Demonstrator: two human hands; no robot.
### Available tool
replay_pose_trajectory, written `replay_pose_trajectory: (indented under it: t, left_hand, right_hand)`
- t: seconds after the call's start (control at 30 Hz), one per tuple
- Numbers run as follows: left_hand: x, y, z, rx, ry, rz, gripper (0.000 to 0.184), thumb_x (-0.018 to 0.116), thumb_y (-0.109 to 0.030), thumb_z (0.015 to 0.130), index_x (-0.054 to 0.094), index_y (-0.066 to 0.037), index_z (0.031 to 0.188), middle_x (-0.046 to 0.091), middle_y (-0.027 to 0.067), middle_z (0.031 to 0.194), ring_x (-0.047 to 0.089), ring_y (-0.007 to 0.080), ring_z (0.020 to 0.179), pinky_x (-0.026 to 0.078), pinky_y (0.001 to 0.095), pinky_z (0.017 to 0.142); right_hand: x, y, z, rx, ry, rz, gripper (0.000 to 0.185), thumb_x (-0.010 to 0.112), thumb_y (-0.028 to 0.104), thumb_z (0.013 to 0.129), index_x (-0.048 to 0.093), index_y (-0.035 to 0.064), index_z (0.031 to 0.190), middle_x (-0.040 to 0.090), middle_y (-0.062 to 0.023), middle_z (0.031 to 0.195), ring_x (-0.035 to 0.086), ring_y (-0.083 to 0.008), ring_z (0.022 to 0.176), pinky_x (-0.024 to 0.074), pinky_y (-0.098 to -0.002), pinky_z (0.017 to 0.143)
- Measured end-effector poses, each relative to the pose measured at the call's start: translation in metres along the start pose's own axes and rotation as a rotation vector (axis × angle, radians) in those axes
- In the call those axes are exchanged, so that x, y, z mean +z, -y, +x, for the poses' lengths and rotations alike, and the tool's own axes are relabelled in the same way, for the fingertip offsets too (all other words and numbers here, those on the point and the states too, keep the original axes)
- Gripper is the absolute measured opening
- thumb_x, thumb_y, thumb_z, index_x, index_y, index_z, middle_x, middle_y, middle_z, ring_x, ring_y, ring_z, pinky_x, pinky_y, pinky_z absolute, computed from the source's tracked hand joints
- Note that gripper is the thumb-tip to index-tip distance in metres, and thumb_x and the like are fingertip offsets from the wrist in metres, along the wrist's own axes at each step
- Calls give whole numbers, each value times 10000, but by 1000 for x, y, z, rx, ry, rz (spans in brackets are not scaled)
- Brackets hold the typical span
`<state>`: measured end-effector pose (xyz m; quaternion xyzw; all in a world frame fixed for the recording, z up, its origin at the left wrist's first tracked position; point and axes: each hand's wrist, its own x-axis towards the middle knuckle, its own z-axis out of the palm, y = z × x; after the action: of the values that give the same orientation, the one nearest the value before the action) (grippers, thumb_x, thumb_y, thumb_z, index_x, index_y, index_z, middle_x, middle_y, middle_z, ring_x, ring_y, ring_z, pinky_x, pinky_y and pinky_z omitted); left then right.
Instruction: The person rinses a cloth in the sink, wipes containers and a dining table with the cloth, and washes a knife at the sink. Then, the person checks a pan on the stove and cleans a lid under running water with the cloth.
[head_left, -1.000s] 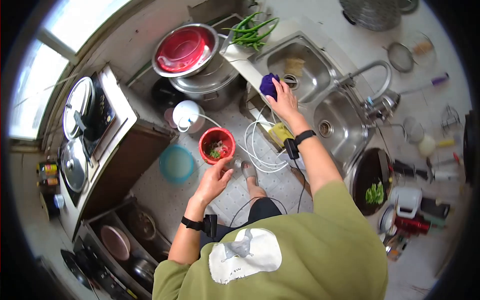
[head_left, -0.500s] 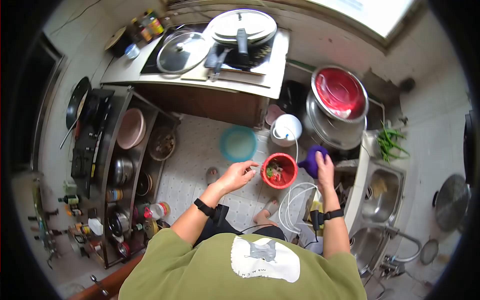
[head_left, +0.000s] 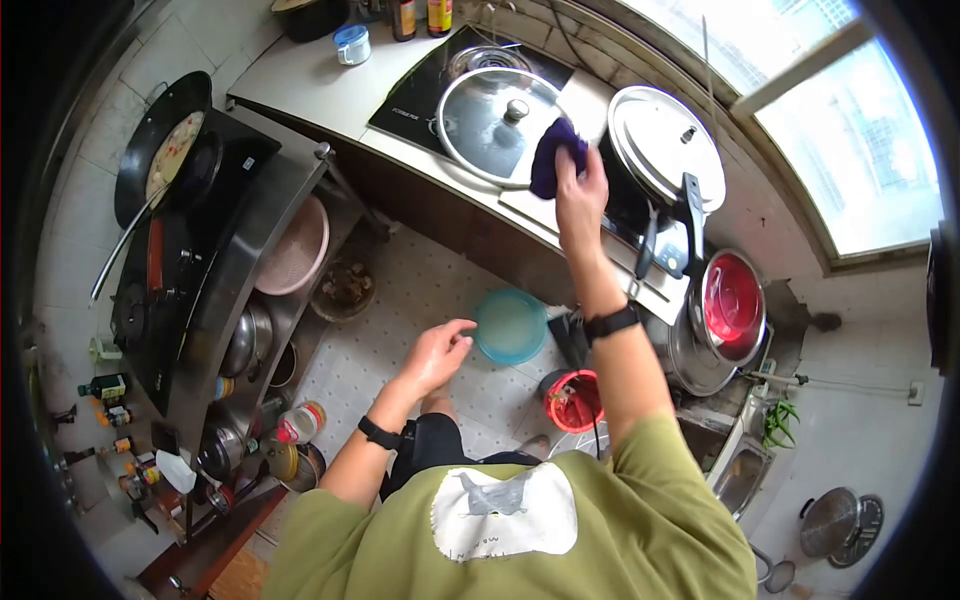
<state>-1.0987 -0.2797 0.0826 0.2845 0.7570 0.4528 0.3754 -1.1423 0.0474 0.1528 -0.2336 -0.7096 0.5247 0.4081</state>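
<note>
In the head view my right hand (head_left: 583,200) reaches over the counter, closed on a bunched purple cloth (head_left: 553,158). The cloth is at the right edge of a glass lid (head_left: 480,128); whether they touch I cannot tell. To the right is a pan with a metal lid (head_left: 660,135) and a black handle. My left hand (head_left: 435,360) hangs at waist height, its fingers loosely bent and apart, with nothing in it. Below and beyond it, a light-blue basin (head_left: 510,328) stands on the floor. A red bucket (head_left: 575,400) with scraps in it is under my right arm.
At left, a wok (head_left: 165,150) containing food and a ladle stands on a black stove. Shelves below hold a pink basin (head_left: 297,245) and pots. A red bowl (head_left: 732,297) sits inside metal basins at right, near a sink (head_left: 742,480) and green vegetables (head_left: 778,424).
My right hand has carried the purple cloth from beside the red bucket up to the counter. The view has turned toward the counter and wok. My left hand stays low and free.
</note>
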Motion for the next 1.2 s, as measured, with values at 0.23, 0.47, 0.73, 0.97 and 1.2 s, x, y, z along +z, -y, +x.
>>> replay_pose_trajectory:
  t: [0.23, 0.47, 0.73, 0.97, 1.2]
  left_hand:
    - [-70, 40, 12, -132, -99, -128, 337, 639, -161, 1018, 674, -56, 1336, 765, 121, 962, 745, 233, 852, 582, 362, 797]
    - [-87, 61, 10, -249, -18, -186, 344, 631, -158, 1018, 674, -60, 1345, 780, 102, 968, 750, 217, 847, 587, 359, 805]
    - [-93, 71, 29, -182, -72, -215, 321, 652, -164, 1014, 691, -73, 1320, 772, 109, 963, 748, 234, 849, 587, 366, 805]
    - [-101, 61, 27, -160, -43, -201, 331, 642, -157, 1020, 677, -69, 1337, 768, 110, 963, 745, 231, 840, 590, 360, 807]
    - [-99, 61, 32, -148, -23, -216, 343, 631, -140, 1026, 661, -61, 1358, 769, 111, 962, 743, 202, 837, 591, 344, 802]
  right_hand:
    - [71, -72, 126, -1, 245, -893, 651, 677, 519, 975, 596, 135, 1494, 617, -266, 1372, 642, -444, 1251, 521, -508, 1067]
    - [123, -65, 149, 107, 466, -1282, 797, 715, 547, 936, 538, -56, 1426, 598, -318, 1361, 646, -459, 1245, 539, -499, 1061]
    - [109, -137, 192, 41, 568, -1085, 791, 815, 497, 794, 611, -80, 1296, 726, -307, 1179, 717, -419, 1132, 573, -462, 1002]
    - [95, -153, 189, 107, 448, -713, 812, 850, 470, 701, 591, -85, 1234, 714, -275, 1088, 719, -360, 1022, 580, -433, 930]
    - [75, -135, 193, 47, 324, -501, 674, 867, 369, 716, 622, -72, 1163, 698, -132, 934, 689, -195, 830, 580, -328, 771]
